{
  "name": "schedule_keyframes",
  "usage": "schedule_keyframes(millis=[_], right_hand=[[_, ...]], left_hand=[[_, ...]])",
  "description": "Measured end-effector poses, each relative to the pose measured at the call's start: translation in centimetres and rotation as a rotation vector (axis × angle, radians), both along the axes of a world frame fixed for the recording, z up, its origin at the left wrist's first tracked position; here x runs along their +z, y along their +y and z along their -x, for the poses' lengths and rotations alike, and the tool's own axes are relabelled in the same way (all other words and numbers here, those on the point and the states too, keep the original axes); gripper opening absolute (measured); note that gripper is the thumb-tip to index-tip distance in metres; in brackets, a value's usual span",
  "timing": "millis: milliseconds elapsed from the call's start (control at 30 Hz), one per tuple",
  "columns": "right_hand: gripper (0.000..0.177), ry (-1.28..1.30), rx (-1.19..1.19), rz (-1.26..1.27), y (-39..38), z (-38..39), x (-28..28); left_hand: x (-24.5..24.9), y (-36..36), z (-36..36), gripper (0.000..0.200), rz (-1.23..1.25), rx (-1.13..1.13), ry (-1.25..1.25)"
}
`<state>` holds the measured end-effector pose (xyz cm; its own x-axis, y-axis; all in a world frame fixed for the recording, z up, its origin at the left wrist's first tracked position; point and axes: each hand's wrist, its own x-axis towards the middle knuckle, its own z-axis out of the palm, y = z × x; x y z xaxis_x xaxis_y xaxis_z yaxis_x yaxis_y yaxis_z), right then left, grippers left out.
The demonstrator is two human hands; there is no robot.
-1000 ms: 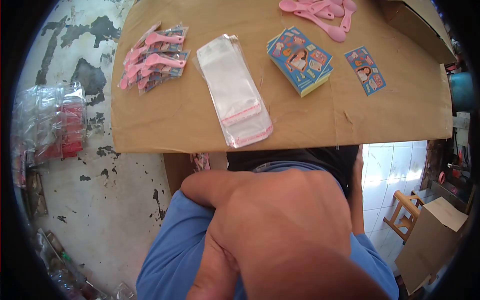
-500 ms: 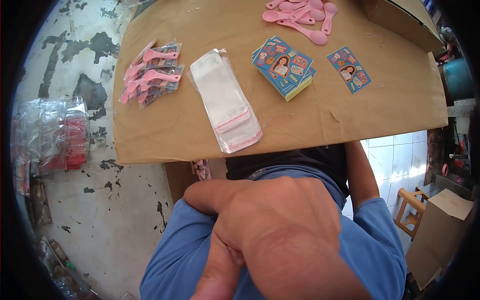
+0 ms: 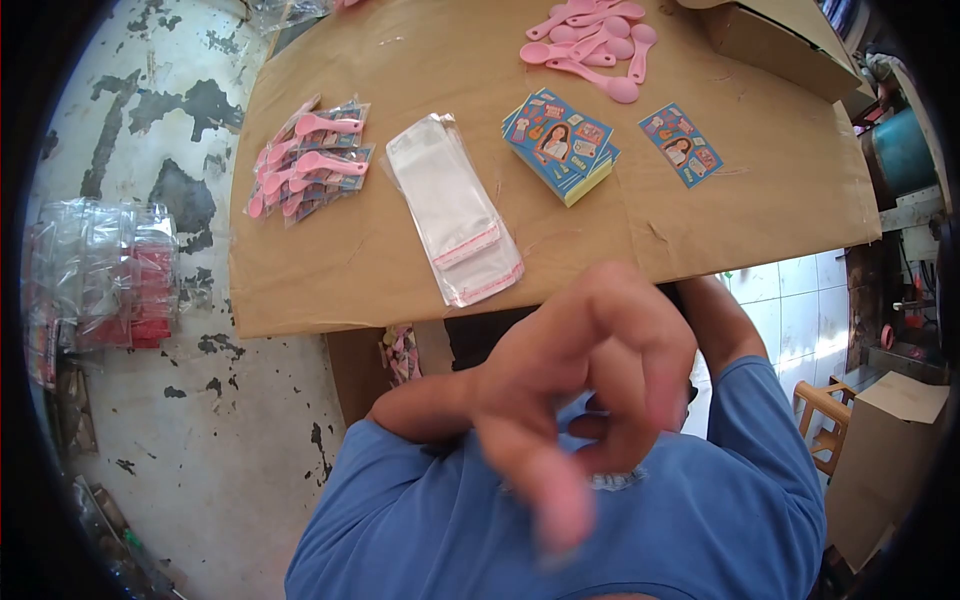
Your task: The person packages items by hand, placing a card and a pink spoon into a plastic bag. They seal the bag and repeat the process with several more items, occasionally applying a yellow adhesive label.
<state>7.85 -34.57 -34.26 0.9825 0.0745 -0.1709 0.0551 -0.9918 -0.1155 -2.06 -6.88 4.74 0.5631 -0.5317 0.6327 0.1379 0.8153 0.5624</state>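
My left hand [image 3: 590, 370] is raised close to the camera, in front of my blue shirt, partly blurred. Its fingers are bent and apart, with nothing seen between them. My right forearm runs to the table's front edge; its hand is hidden. Nearest on the brown-covered table [image 3: 340, 285] are clear plastic sleeves [image 3: 440, 190] with pink-striped ends. Right of them sits a stack of blue printed cards [image 3: 560, 145], with one loose card [image 3: 682, 146] beside it. Packed pink spoons [image 3: 310, 165] are piled at the left, loose pink spoons [image 3: 600, 45] at the top.
An open cardboard box [image 3: 785, 50] stands at the table's top right. Another carton [image 3: 880, 460] and a wooden stool [image 3: 822, 415] are at the lower right. Plastic-wrapped packs [image 3: 110, 270] lie left of the table, on the worn floor.
My left hand has turned and its fingers have spread from a bent-over position near the camera. The view has shifted slightly; the table items look otherwise the same.
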Motion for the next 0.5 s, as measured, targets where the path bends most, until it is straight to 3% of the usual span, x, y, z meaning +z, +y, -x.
schedule_keyframes(millis=[67,200,433,500], right_hand=[[0.057,-0.009,0.018,-0.020,0.4,0.1,-0.2],[0.056,-0.035,0.069,-0.074,0.6,0.5,0.1],[0.055,-0.165,0.284,-0.348,-0.2,4.9,-1.8],[0.054,-0.070,0.307,-0.359,-0.1,8.1,-0.4]], left_hand=[[-0.8,-0.1,1.6,0.037,-0.195,0.132,0.148],[-1.4,0.5,2.1,0.020,-0.487,0.063,0.189],[-3.4,0.6,1.1,0.011,-0.591,0.158,-0.059],[-4.4,0.5,1.2,0.011,-0.607,0.139,-0.115]])
